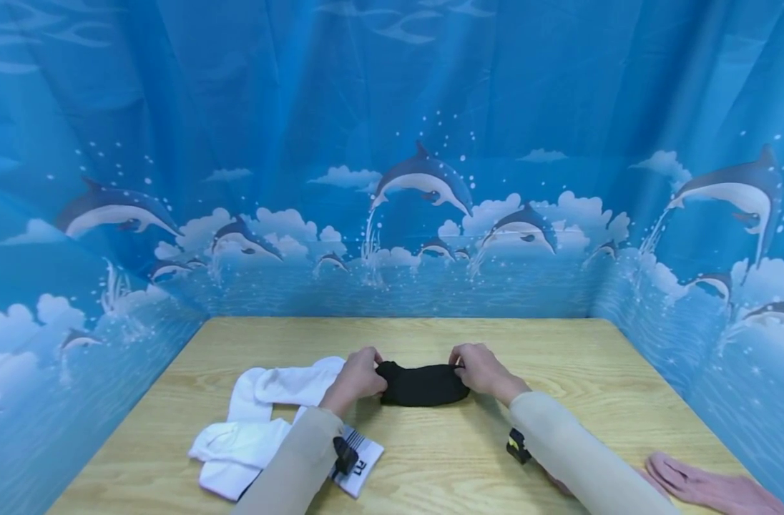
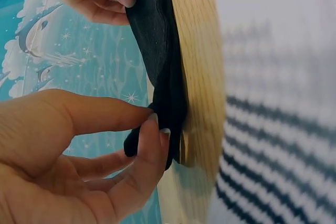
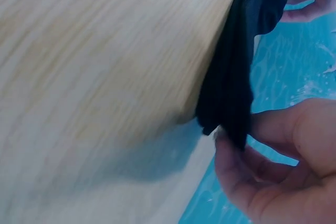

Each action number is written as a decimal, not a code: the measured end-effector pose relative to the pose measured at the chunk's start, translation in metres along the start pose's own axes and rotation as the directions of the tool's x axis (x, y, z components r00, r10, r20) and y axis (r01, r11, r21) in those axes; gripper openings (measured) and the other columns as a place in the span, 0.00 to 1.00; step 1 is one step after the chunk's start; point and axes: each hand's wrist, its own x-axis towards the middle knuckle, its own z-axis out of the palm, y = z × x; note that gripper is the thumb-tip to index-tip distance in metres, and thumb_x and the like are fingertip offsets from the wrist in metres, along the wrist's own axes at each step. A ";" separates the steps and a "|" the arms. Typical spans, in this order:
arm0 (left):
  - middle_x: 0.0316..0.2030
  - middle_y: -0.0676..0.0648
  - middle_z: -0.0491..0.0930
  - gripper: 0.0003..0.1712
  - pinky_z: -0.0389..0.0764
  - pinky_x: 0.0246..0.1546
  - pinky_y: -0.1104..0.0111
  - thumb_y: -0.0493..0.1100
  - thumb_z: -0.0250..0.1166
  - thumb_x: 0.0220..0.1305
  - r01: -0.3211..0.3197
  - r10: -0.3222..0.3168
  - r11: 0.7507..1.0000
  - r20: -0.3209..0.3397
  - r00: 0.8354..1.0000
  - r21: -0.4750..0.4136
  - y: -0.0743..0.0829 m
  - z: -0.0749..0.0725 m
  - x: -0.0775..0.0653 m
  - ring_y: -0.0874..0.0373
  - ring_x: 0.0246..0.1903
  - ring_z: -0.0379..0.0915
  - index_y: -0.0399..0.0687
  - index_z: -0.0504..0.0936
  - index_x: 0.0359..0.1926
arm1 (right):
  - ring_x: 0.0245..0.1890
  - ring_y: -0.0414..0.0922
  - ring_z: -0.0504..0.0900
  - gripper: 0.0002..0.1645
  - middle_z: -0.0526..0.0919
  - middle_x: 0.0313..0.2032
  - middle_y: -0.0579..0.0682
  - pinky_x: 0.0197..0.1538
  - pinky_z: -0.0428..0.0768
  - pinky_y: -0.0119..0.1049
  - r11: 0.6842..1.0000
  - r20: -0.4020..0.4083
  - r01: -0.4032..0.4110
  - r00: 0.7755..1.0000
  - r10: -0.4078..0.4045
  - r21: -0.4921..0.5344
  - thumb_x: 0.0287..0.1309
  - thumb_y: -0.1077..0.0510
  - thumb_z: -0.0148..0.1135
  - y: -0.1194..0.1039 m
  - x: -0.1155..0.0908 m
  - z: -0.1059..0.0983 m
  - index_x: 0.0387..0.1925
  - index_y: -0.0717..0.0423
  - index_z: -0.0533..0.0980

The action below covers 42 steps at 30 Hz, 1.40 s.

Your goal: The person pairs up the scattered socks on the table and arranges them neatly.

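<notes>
A black sock (image 1: pixel 424 386) stretches sideways between my two hands at the middle of the wooden table. The left hand (image 1: pixel 358 377) pinches its left end between thumb and fingertips, seen close up in the left wrist view, where the left hand (image 2: pixel 100 156) grips the dark cloth. At the other end, my right hand (image 1: pixel 484 370) pinches the sock's edge. The right wrist view has the right hand (image 3: pixel 283 161) holding a lower corner of the black sock (image 3: pixel 231 72). Whether the sock touches the tabletop is hard to tell.
Several white socks (image 1: pixel 244 443) lie at the left, partly under my left forearm. One white sock with dark stripes (image 1: pixel 360 458) is beside that sleeve. Pink socks (image 1: pixel 707 486) lie at the front right. A blue dolphin-print curtain (image 1: pixel 424 236) surrounds the table (image 1: pixel 469 465).
</notes>
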 end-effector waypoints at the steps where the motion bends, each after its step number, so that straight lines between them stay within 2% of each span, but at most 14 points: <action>1: 0.50 0.35 0.82 0.23 0.79 0.39 0.61 0.29 0.69 0.50 0.002 -0.002 1.000 0.006 1.000 0.008 0.000 0.000 0.000 0.51 0.35 0.75 0.36 0.78 0.51 | 0.34 0.49 0.83 0.06 0.85 0.33 0.54 0.41 0.83 0.46 1.000 0.001 0.008 1.000 -0.008 -0.010 0.64 0.70 0.64 -0.002 0.000 0.000 0.41 0.62 0.83; 8: 0.52 0.37 0.81 0.27 0.81 0.49 0.53 0.32 0.72 0.51 -0.005 0.005 0.999 -0.001 1.000 0.050 0.000 0.000 0.000 0.46 0.48 0.77 0.39 0.78 0.54 | 0.44 0.57 0.84 0.08 0.87 0.39 0.60 0.53 0.82 0.54 0.991 -0.076 0.105 0.991 -0.111 -0.082 0.59 0.71 0.69 -0.018 -0.002 -0.001 0.41 0.63 0.84; 13: 0.53 0.39 0.80 0.26 0.81 0.48 0.54 0.31 0.73 0.52 -0.055 0.058 0.997 -0.044 0.997 0.050 0.006 0.002 0.001 0.47 0.48 0.75 0.41 0.80 0.54 | 0.45 0.57 0.84 0.10 0.87 0.40 0.60 0.56 0.80 0.54 0.979 -0.023 0.192 0.981 -0.194 -0.062 0.58 0.72 0.69 -0.033 -0.004 -0.003 0.42 0.64 0.84; 16: 0.47 0.39 0.82 0.23 0.82 0.46 0.56 0.31 0.73 0.51 -0.130 0.133 0.991 -0.059 0.989 0.043 0.011 0.004 0.003 0.49 0.44 0.77 0.39 0.83 0.51 | 0.45 0.55 0.85 0.10 0.87 0.40 0.58 0.51 0.83 0.50 0.971 0.027 0.232 0.972 -0.231 -0.048 0.58 0.71 0.69 -0.040 -0.002 -0.002 0.43 0.63 0.84; 19: 0.40 0.41 0.83 0.19 0.82 0.43 0.58 0.31 0.73 0.50 -0.163 0.164 0.986 -0.033 0.986 0.025 0.014 0.008 0.004 0.51 0.39 0.78 0.39 0.84 0.47 | 0.41 0.52 0.84 0.10 0.85 0.37 0.56 0.45 0.84 0.46 0.967 0.076 0.253 0.965 -0.251 -0.022 0.59 0.70 0.69 -0.042 0.000 0.000 0.43 0.63 0.84; 23: 0.36 0.43 0.82 0.16 0.80 0.41 0.60 0.31 0.73 0.50 -0.145 0.144 0.989 0.025 0.989 0.019 0.014 0.013 0.004 0.54 0.36 0.75 0.41 0.84 0.43 | 0.35 0.46 0.81 0.08 0.84 0.31 0.53 0.40 0.81 0.40 0.963 0.126 0.268 0.955 -0.267 0.008 0.59 0.70 0.68 -0.041 0.001 0.004 0.40 0.62 0.84; 26: 0.35 0.43 0.82 0.16 0.79 0.40 0.62 0.29 0.72 0.48 -0.152 0.151 0.988 0.045 0.988 0.026 0.013 0.015 0.004 0.54 0.35 0.74 0.39 0.84 0.41 | 0.29 0.41 0.79 0.06 0.83 0.27 0.50 0.36 0.79 0.34 0.959 0.134 0.284 0.949 -0.284 0.017 0.57 0.71 0.69 -0.038 0.001 0.007 0.35 0.61 0.84; 31: 0.35 0.43 0.82 0.15 0.79 0.38 0.62 0.28 0.72 0.46 -0.148 0.146 0.988 0.057 0.988 0.041 0.014 0.015 0.004 0.54 0.34 0.74 0.39 0.84 0.39 | 0.26 0.37 0.76 0.06 0.83 0.27 0.48 0.33 0.77 0.31 0.967 0.164 0.253 0.953 -0.256 0.037 0.57 0.71 0.68 -0.032 0.003 0.009 0.31 0.58 0.82; 37: 0.37 0.45 0.82 0.14 0.81 0.44 0.60 0.29 0.74 0.45 -0.105 0.100 0.991 0.062 0.993 0.088 0.018 0.017 0.005 0.52 0.38 0.75 0.41 0.84 0.36 | 0.29 0.40 0.77 0.06 0.83 0.30 0.49 0.35 0.78 0.36 0.986 0.221 0.152 0.961 -0.165 0.074 0.61 0.69 0.67 -0.026 0.003 0.010 0.34 0.56 0.81; 42: 0.40 0.44 0.82 0.13 0.82 0.47 0.58 0.31 0.76 0.48 -0.065 0.057 0.992 0.077 0.995 0.104 0.019 0.017 0.005 0.51 0.41 0.76 0.42 0.84 0.37 | 0.26 0.39 0.75 0.05 0.82 0.28 0.48 0.34 0.76 0.34 0.988 0.218 0.136 0.965 -0.148 0.071 0.61 0.66 0.69 -0.021 0.001 0.009 0.32 0.56 0.80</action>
